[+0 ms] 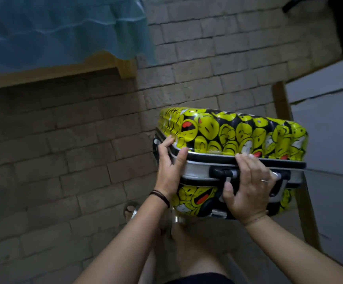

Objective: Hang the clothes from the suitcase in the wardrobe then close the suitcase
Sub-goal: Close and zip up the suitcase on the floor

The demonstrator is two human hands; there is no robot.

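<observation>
The suitcase point(238, 132) is above the brick floor point(64, 160), its two shells lying together. The left hand point(168, 171) grips its left corner, thumb on the rim. The right hand point(248, 187) clasps its near side over the handle point(224, 173), fingers on the upper shell, thumb beneath. A bed point(53, 37) is well beyond the suitcase to the left.

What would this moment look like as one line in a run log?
suitcase: lid down | left hand: holds corner seam | right hand: holds seam over carry handle
</observation>
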